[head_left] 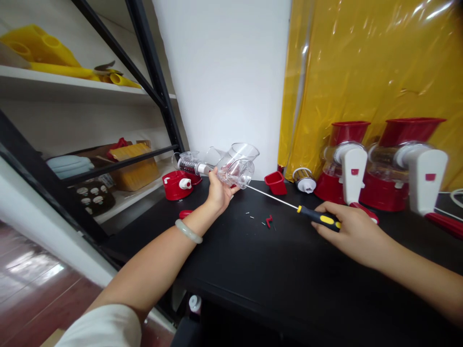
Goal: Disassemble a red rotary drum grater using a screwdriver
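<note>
My left hand (219,193) is closed round a clear plastic grater housing (237,164), tilted above the black table. A screwdriver (318,218) with a dark blue and yellow handle is gripped in my right hand (345,231). Its long shaft points left, and the tip reaches the lower edge of the housing; whether it sits in a screw I cannot tell. Several small screws (252,217) and a little red plastic piece (268,220) lie on the table below. Behind my left hand are a red grater base (177,185) and a metal grater drum (190,166).
On the right stand two assembled red and white rotary graters (352,164). A red square pusher (276,183) and another grater drum (304,180) lie at the back of the black table (253,270). A black-framed shelf (155,62) rises at the left.
</note>
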The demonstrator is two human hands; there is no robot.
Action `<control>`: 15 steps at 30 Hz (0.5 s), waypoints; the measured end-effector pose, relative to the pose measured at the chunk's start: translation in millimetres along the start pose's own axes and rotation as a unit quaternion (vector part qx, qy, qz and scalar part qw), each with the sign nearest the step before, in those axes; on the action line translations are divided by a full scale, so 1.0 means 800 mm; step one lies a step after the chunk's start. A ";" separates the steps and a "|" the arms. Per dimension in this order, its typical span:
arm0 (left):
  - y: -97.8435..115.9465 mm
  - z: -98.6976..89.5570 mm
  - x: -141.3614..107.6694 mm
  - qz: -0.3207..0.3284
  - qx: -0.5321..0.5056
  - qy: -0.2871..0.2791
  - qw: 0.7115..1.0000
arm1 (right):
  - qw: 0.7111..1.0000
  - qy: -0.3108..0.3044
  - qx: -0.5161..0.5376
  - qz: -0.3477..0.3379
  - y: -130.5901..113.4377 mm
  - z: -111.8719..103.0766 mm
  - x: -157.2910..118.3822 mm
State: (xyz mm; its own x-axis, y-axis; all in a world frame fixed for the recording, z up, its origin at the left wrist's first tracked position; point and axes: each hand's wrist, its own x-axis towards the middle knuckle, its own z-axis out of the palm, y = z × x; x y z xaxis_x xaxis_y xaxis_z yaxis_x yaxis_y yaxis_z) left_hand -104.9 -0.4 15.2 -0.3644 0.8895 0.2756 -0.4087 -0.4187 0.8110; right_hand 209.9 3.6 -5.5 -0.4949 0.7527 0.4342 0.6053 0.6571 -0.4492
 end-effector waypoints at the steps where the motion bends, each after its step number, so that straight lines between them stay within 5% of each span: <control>1: 0.000 0.001 0.000 -0.001 0.002 0.001 1.000 | 1.000 -0.002 0.008 -0.001 0.001 0.001 0.001; 7: 0.000 0.002 0.000 -0.026 0.002 0.017 1.000 | 0.979 0.006 0.189 0.069 0.006 0.008 0.005; 13: -0.001 0.000 0.003 -0.036 -0.016 0.034 0.999 | 0.838 0.027 0.493 0.232 -0.002 0.008 0.007; 15: -0.002 0.000 0.003 -0.040 -0.017 0.038 0.998 | 0.851 0.044 0.482 0.205 -0.006 0.006 0.008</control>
State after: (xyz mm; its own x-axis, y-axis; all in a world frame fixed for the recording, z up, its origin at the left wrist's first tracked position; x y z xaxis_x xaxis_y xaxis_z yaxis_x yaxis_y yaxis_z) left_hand -105.2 2.1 14.8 -0.3909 0.9046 0.1698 -0.4666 -0.3538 0.8106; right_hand 201.0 5.3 -4.4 -0.2904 0.9489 0.1238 -0.0969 0.0996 -0.9903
